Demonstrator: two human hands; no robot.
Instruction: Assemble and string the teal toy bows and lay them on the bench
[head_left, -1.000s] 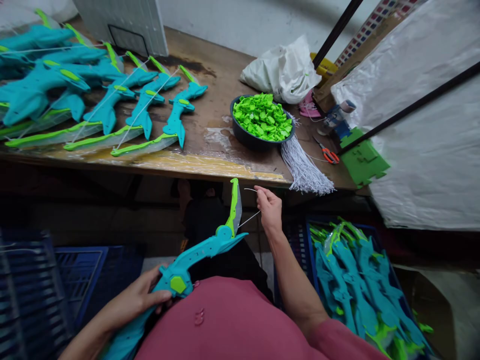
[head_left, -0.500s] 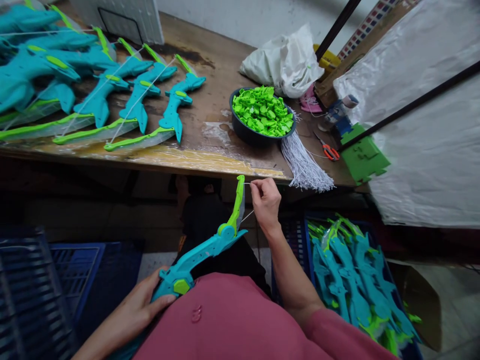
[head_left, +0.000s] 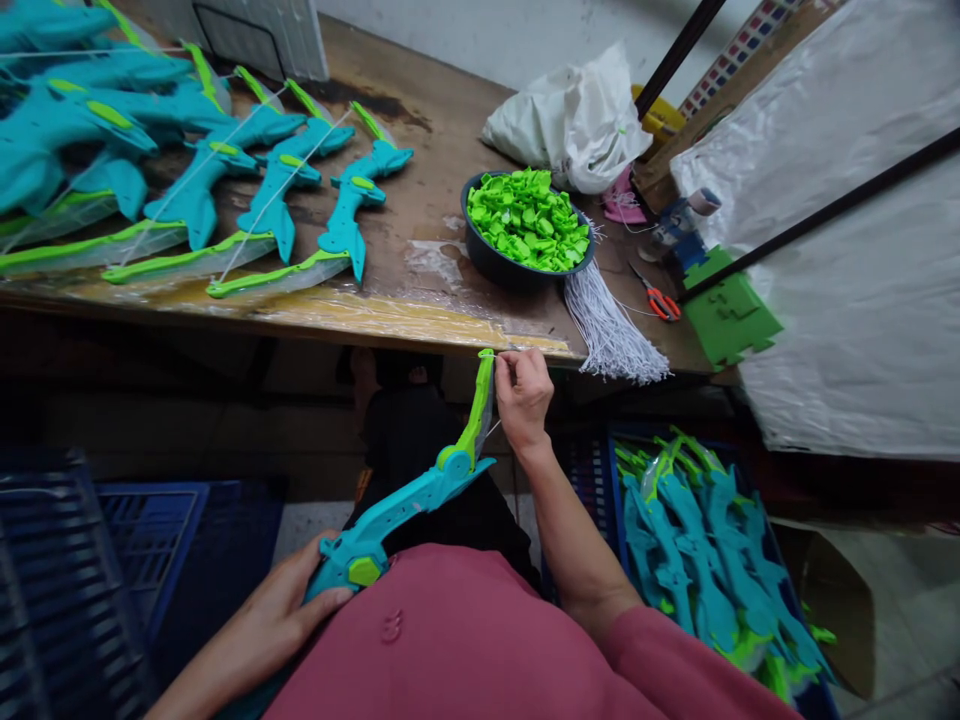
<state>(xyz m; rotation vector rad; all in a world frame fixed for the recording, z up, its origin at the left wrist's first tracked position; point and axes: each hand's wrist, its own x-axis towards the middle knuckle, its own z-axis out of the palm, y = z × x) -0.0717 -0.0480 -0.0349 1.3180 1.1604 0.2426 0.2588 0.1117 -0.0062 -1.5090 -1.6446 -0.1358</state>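
Note:
A teal and lime-green toy bow [head_left: 405, 505] lies slantwise against my body, its green limb tip pointing up near the table edge. My left hand [head_left: 289, 605] is wrapped round its teal grip; the lower end is hidden beneath my arm and shirt. Just right of the green tip, my right hand [head_left: 525, 390] pinches a thin white string [head_left: 493, 430]. Part of this string runs to the limb tip, and another stretch slants down behind the limb.
Several toy bows [head_left: 349, 215] lie on the table [head_left: 420, 120]. A dark bowl [head_left: 510, 272] holds green plastic pieces beside a bundle of white strings [head_left: 611, 325] and orange-handled scissors [head_left: 660, 303]. A blue crate [head_left: 619, 500] of bows stands at right, blue crates [head_left: 187, 520] at left.
My right hand has moved slightly left and up, bringing the string against the green limb tip. My left hand keeps its hold on the bow.

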